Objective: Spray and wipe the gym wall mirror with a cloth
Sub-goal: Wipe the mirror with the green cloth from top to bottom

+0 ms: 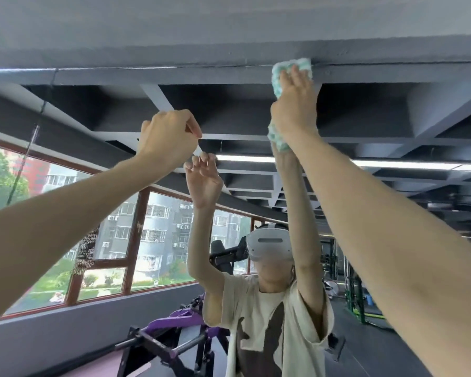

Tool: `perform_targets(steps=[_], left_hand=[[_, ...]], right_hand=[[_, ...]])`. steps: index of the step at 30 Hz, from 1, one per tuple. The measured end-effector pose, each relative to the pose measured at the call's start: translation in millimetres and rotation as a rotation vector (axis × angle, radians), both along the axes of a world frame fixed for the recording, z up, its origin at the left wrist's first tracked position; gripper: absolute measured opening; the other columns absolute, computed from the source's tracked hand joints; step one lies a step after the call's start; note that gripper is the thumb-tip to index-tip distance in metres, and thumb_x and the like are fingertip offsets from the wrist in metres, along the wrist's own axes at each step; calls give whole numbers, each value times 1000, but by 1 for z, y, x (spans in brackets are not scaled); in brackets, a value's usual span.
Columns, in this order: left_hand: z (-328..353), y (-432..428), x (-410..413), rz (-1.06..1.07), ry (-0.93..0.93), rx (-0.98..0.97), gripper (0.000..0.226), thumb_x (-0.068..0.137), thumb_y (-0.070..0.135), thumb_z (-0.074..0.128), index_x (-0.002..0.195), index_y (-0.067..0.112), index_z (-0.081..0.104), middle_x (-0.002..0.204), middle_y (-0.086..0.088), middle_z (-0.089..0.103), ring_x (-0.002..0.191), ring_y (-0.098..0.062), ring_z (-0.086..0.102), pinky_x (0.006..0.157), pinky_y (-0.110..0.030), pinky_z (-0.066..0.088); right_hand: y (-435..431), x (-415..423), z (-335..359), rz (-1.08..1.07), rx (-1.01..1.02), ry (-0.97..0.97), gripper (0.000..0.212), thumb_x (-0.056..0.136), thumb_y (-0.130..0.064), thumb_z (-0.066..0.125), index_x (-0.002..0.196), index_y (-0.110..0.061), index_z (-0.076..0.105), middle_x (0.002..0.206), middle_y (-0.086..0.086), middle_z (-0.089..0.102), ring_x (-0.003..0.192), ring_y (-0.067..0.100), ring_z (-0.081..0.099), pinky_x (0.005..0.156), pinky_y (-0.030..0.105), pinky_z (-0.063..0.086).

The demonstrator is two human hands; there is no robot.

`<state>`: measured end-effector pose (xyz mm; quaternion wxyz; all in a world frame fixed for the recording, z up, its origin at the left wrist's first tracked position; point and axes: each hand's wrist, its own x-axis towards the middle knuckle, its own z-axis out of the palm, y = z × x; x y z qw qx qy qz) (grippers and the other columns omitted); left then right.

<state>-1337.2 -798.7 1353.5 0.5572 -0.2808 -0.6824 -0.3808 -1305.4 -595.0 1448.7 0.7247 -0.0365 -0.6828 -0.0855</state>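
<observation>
The mirror [392, 118] fills nearly the whole view, a smooth, glossy pane that runs up to a straight top edge under a band of matte grey wall [229, 28] with a faintly rough painted finish. In the glass shows a dark grey coffered ceiling [256, 104] of square beams, two long bright strip lights [245, 158], brown-framed windows [136, 240] facing apartment blocks and trees, and a purple and black metal gym machine [174, 327] low down. The reflected person wears a loose cream T-shirt [259, 317] with dark patches and a rounded white headset [268, 244].

Both bare forearms reach upward. The right hand [294, 104] presses the cloth [301, 65] flat to the glass right at the mirror's top edge, fingers extended over it. The cloth is nubby, teal and white, bunched, with folds showing above the fingertips and below the wrist. The left hand [169, 140] is raised just short of the glass, well left of the cloth, fingers curled in with nothing visible in them.
</observation>
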Motion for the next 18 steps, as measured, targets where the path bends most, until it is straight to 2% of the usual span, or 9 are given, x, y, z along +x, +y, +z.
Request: perform_targets(steps=[3,5,7,8,9,10,11,13,18], left_hand=[[1,-20,10,-17,-31,34,35,74,-3,39,82,19,64,89,-3,69,94,-23,59,97,-45,42],[8,-18,-37,-42,1,18,37,72,-1,40,85,22,66,84,-1,69,87,-21,59,94,-41,42],[31,-16,-164,89,62,20,41,72,17,42,99,40,62,98,-2,67,88,-21,59,94,-46,39],[30,-13,-192,42,66,27,45,71,28,41,109,49,54,110,-2,65,94,-24,59,95,-53,37],[29,-21,-195,-29,43,27,44,72,30,41,111,45,54,113,-2,64,96,-24,58,95,-54,37],[32,-35,-172,-34,21,64,37,75,21,43,103,35,62,105,-2,65,94,-22,57,93,-48,40],[26,-42,-122,-124,4,-29,33,76,9,43,94,25,66,96,-1,66,92,-21,57,92,-44,42],[6,-69,-27,-192,48,2,34,73,-2,42,88,16,66,90,-1,67,96,-23,56,93,-44,43],[3,-62,-48,-238,37,-60,35,70,-2,39,85,19,64,95,-1,68,96,-26,57,91,-46,44]], right_hand=[[-47,-30,-16,24,281,-190,66,92,10,39,150,-19,27,158,0,21,147,18,13,115,21,-2],[-55,-28,-17,12,446,-340,61,95,7,37,149,-21,29,157,-4,21,146,11,13,106,13,-8],[-41,-10,3,-3,407,-389,57,97,5,36,149,-18,29,157,-4,20,146,11,13,109,16,-3],[-32,-5,15,-17,319,-346,56,96,5,37,148,-14,30,157,0,23,146,15,15,113,20,2],[-22,-1,25,-18,208,-259,55,95,5,40,147,-11,32,156,4,26,145,19,18,115,24,7],[-17,-4,28,-10,107,-162,56,93,6,43,146,-10,35,155,6,29,145,20,20,116,26,11],[-23,-15,22,-9,46,-89,57,92,7,45,146,-11,36,155,5,29,145,20,20,118,27,12],[-58,-49,-2,3,92,-38,61,91,8,46,146,-16,36,155,1,29,145,15,19,120,27,10],[-108,-66,-74,-48,435,-296,56,99,0,41,149,-19,27,157,-4,23,146,9,14,113,19,-6]])
